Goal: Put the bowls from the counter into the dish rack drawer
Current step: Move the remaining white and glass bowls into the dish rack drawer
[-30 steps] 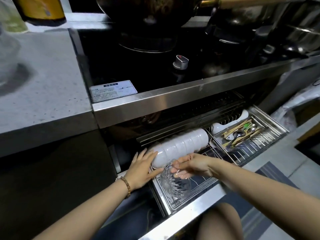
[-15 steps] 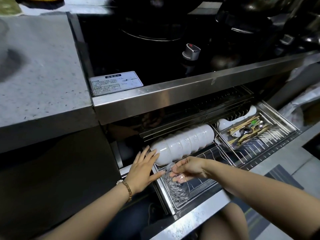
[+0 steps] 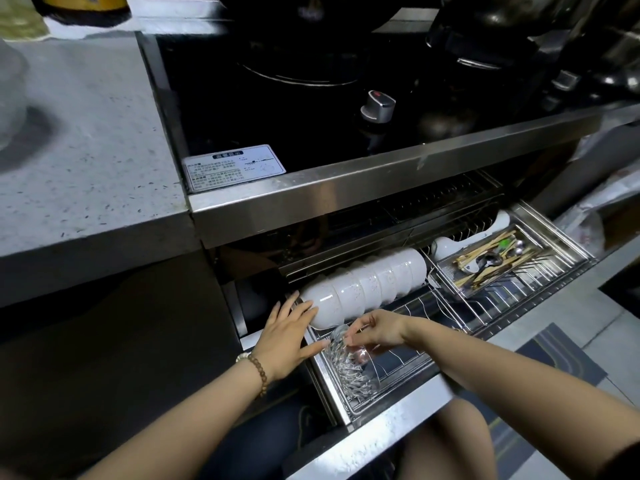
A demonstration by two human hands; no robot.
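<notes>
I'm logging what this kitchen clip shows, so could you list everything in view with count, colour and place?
Row of nested white ceramic bowls: count unclear, white, on their sides at the drawer's back left.
Clear cut-glass bowl: one, transparent, on edge at the drawer's front left.
Pull-out steel dish rack drawer: one, silver, open under the stove.
Steel cutlery tray: one, silver, right of drawer, holding wooden chopsticks and metal spoons.
White ladle-like piece: one, behind the tray.
Black glass stove: one, with a silver knob and white label.
Speckled grey counter: left.
Left hand: against the end white bowl; bead bracelet.
Right hand: fingers on the glass bowl's rim.
</notes>
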